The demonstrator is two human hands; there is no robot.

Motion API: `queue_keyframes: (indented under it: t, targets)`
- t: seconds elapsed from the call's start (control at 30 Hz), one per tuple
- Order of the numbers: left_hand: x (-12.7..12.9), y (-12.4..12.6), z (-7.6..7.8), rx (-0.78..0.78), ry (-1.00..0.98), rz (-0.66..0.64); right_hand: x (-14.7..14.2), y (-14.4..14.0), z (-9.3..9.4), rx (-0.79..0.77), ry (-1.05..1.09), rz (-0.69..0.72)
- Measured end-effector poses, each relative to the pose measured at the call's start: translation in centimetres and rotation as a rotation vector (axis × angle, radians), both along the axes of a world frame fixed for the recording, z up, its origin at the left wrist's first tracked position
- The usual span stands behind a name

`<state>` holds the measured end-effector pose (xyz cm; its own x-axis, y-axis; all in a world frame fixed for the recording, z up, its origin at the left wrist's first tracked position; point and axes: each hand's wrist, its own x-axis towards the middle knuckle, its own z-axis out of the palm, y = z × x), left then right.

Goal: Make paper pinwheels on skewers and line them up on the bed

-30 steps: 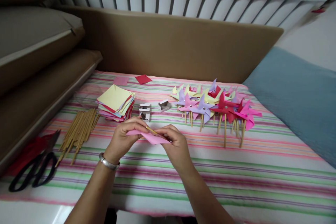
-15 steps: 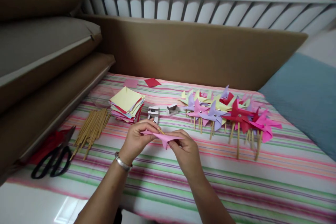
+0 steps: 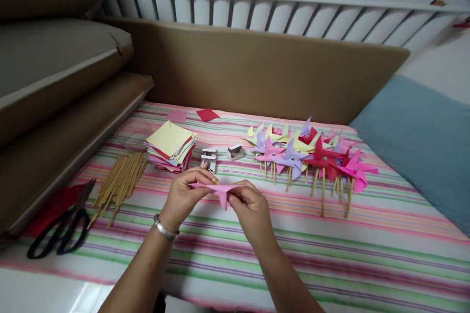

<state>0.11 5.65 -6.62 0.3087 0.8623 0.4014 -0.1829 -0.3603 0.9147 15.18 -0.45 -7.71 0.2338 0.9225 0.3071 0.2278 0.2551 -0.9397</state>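
Pink paper [image 3: 216, 189] pinched between fingers of left hand [image 3: 185, 194] and right hand [image 3: 250, 211], stick [image 3: 214, 180] held with it; pinwheels [image 3: 312, 154] nearby

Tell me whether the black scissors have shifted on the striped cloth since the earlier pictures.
No. The black scissors lie just left of the bundle of wooden sticks, as before, handles toward the near edge of the striped cloth; only the camera has swung.

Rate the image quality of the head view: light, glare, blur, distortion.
Head view: soft, even daylight, with faint shadows under the left hand and right hand; glare on the glossy white surface at bottom left; the pink paper and pinwheels fairly sharp; wide-angle bending of the slatted rail.
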Motion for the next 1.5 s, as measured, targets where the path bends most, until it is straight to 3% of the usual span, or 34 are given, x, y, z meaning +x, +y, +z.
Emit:
queue_keyframes:
  t: [0.3,0.43,0.5,0.67,1.07,1.37,1.5]
  targets:
    - [0.1,0.2,-0.1,-0.045,0.027,0.005,-0.1,0.2,0.4,0.021,0.01,-0.018]
    - [-0.1,0.3,-1.2,-0.235,0.034,0.015,-0.2,0.3,0.2,0.046,0.049,-0.039]
    - [-0.1,0.5,-2.0,-0.307,0.016,0.107,-0.2,0.4,0.1,0.058,0.059,-0.034]
    - [0.0,1.1,-3.1,-0.363,-0.04,0.137,-0.2,0.5,-0.2,0.06,0.089,-0.051]
    - [0.5,1.0,-2.7,-0.426,-0.048,0.159,-0.1,0.3,-0.3,0.044,0.055,-0.063]
    - [0.6,0.4,-1.3,-0.497,-0.042,-0.009,0.1,0.5,-0.6,0.023,0.004,-0.004]
    - [0.5,0.3,-1.1,-0.498,-0.059,-0.005,0.0,0.5,-0.3,0.027,-0.013,0.004]
